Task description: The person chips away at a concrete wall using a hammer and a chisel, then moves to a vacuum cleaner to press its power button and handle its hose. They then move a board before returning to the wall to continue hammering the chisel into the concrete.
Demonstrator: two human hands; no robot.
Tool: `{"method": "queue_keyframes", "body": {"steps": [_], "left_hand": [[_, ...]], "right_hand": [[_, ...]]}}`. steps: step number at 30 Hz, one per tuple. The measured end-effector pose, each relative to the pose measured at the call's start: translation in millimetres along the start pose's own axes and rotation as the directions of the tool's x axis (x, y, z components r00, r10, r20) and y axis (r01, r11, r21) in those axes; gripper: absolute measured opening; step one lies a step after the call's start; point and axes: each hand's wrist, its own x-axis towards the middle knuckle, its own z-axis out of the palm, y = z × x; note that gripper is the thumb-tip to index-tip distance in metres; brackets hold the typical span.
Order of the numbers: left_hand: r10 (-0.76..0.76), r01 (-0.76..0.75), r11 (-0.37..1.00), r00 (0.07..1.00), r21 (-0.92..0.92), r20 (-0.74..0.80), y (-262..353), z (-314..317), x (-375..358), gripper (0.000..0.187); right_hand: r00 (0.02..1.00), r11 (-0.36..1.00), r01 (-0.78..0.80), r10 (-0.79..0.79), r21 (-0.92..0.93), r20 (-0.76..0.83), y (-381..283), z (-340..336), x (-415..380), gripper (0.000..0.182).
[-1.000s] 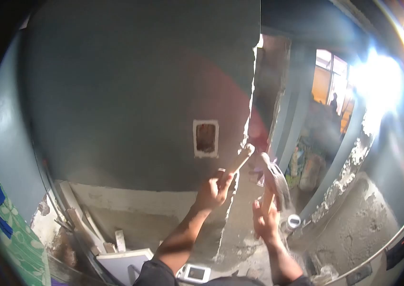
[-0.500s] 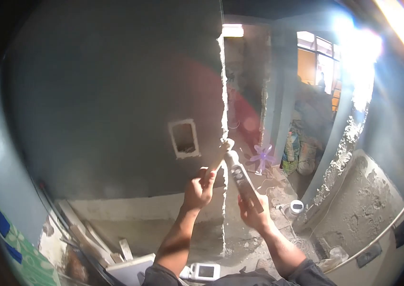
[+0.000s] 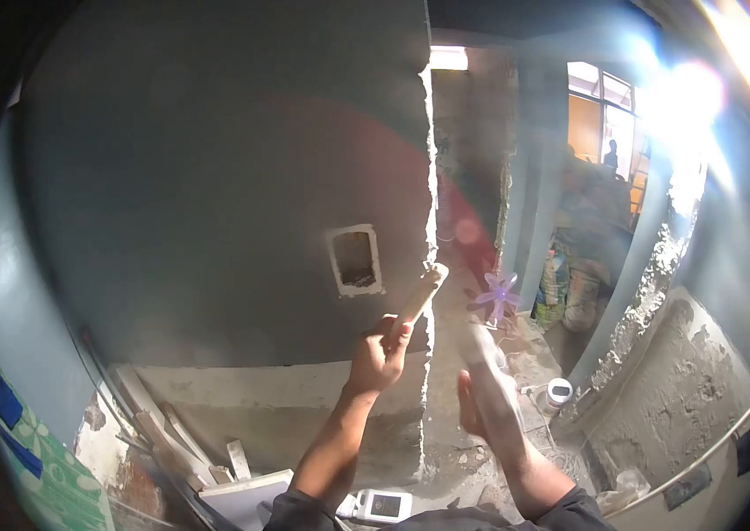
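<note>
My left hand [image 3: 379, 358] is closed around the lower end of a pale, stick-like hand tool [image 3: 422, 295]. The tool slants up to the right, and its tip overlaps the rough, chipped edge [image 3: 430, 195] of the dark grey wall. Lower and to the right, my right hand [image 3: 490, 411] grips a long, bar-like tool [image 3: 485, 354] pointing upward. Motion smears this tool, so its exact kind does not show. A gap separates the two tools, and the right one is clear of the wall edge in this view.
A rectangular recess [image 3: 355, 260] opens in the dark wall [image 3: 198, 195]. Wood offcuts [image 3: 162, 416] lean at lower left; a white device [image 3: 384, 505] lies below. A purple flower-shaped object [image 3: 499, 295], a white cylinder [image 3: 557, 392] and sacks [image 3: 580, 296] stand to the right.
My right hand has drawn its tool down and right, away from the left tool's tip, where the two nearly met. My left hand keeps its hold; the view has shifted slightly.
</note>
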Motion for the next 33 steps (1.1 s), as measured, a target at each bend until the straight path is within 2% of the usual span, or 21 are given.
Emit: {"method": "queue_keyframes", "body": {"steps": [3, 4, 5, 7, 8, 9, 12, 15, 17, 18, 19, 20, 21, 24, 25, 27, 28, 29, 31, 32, 33], "left_hand": [[0.0, 0.001, 0.994, 1.0, 0.11, -0.012, 3.1, -2.5, -0.8, 0.031], [0.068, -0.064, 0.991, 0.997, 0.12, -0.025, 1.8, -3.3, 3.6, 0.031], [0.053, -0.048, 0.992, 0.998, 0.118, -0.042, 4.6, -4.2, 0.5, 0.031], [-0.065, 0.064, 0.995, 0.998, 0.083, 0.009, 8.9, -4.5, -0.7, 0.03], [-0.028, 0.027, 0.997, 1.0, 0.074, 0.008, 9.1, -5.4, 0.2, 0.028], [-0.032, 0.032, 0.997, 0.999, 0.069, -0.006, 9.5, -6.6, 1.7, 0.028], [0.013, -0.013, 0.999, 1.0, 0.037, -0.012, 11.8, -6.1, 2.4, 0.027], [-0.015, 0.015, 1.0, 1.0, 0.011, 0.01, 10.2, -6.7, 2.6, 0.026], [-0.01, 0.01, 1.0, 1.0, -0.018, 0.004, 8.0, -4.6, 1.7, 0.026], [-0.009, 0.01, 1.0, 1.0, -0.02, 0.009, 6.4, -4.2, 2.1, 0.026], [-0.036, 0.037, 0.999, 0.999, -0.009, 0.022, 4.3, -3.9, 2.1, 0.026], [-0.063, 0.063, 0.998, 0.997, 0.004, 0.033, 4.3, -3.8, 1.0, 0.026], [-0.055, 0.054, 0.998, 0.998, 0.011, 0.038, 6.5, -6.4, -2.5, 0.026], [-0.104, 0.103, 0.994, 0.993, 0.029, 0.046, 8.1, -7.8, -1.8, 0.026], [-0.077, 0.077, 0.997, 0.997, 0.029, 0.024, 7.6, -7.0, -1.1, 0.026], [-0.016, 0.017, 0.999, 1.0, 0.041, -0.008, 6.4, -7.3, 3.4, 0.026], [-0.007, 0.007, 0.999, 1.0, 0.051, 0.013, 7.4, -8.7, 5.5, 0.026], [-0.013, 0.011, 0.996, 1.0, 0.083, 0.023, 10.1, -9.0, 5.6, 0.025], [-0.015, 0.007, 0.992, 0.998, 0.123, 0.063, 9.9, -3.1, 3.1, 0.025], [0.041, -0.045, 0.978, 0.999, 0.203, 0.023, 6.1, 3.3, -0.6, 0.026], [0.102, -0.093, 0.954, 0.995, 0.283, -0.016, 3.6, 8.6, -3.3, 0.027]], "right_hand": [[0.947, 0.97, -0.23, 0.241, -0.072, 0.215, 4.5, -1.0, -2.3, 0.019], [0.991, 0.985, 0.115, -0.122, -0.127, -0.048, -15.1, -0.3, 2.1, 0.017], [0.994, 0.991, -0.113, 0.113, 0.068, 0.01, -18.5, 1.9, -7.3, 0.015], [0.972, 0.971, -0.121, 0.158, -0.206, 0.175, -19.1, -13.5, -14.9, 0.013], [0.996, 0.959, 0.088, -0.083, -0.269, 0.029, -17.9, -9.6, -17.4, 0.012], [0.996, 0.964, 0.063, -0.075, -0.257, -0.036, -19.9, -13.0, -22.5, 0.021], [0.925, 0.898, 0.327, -0.24, 0.296, -0.296, -54.6, -24.9, 0.4, 0.032], [0.826, 0.753, 0.523, -0.334, 0.399, -0.453, -86.7, -30.3, 13.8, 0.044], [0.86, 0.873, 0.433, -0.326, 0.224, -0.392, -59.0, -15.2, 12.4, 0.042], [0.976, 0.988, 0.154, -0.149, 0.021, -0.157, -32.6, -7.0, 1.9, 0.025], [0.994, 0.966, -0.093, 0.104, -0.241, 0.032, -3.7, 3.0, -8.8, 0.012], [0.974, 0.982, -0.184, 0.188, -0.042, 0.128, 17.7, 16.6, 2.2, 0.025], [0.995, 0.978, 0.087, -0.076, -0.187, 0.064, 22.6, 18.0, -2.4, 0.033], [0.992, 0.981, 0.075, -0.092, -0.178, -0.088, 19.6, 25.9, -28.1, 0.01], [0.993, 0.996, -0.072, 0.067, -0.057, -0.093, 27.2, 29.5, -40.5, 0.012], [0.986, 0.979, -0.166, 0.168, -0.114, 0.01, 3.4, 15.4, -33.2, 0.023], [0.989, 0.984, -0.142, 0.137, -0.104, -0.056, -3.2, 13.4, -33.7, 0.027], [0.975, 0.986, -0.166, 0.162, -0.008, -0.151, -14.5, 12.3, -32.0, 0.027], [0.989, 0.975, -0.113, 0.129, 0.19, -0.072, 2.5, 11.1, -43.5, 0.026], [0.997, 0.994, -0.016, 0.024, 0.109, -0.074, 12.5, 17.0, -47.7, 0.024], [0.982, 0.907, -0.159, 0.184, 0.39, -0.028, 16.3, 18.1, -59.6, 0.022]]}}
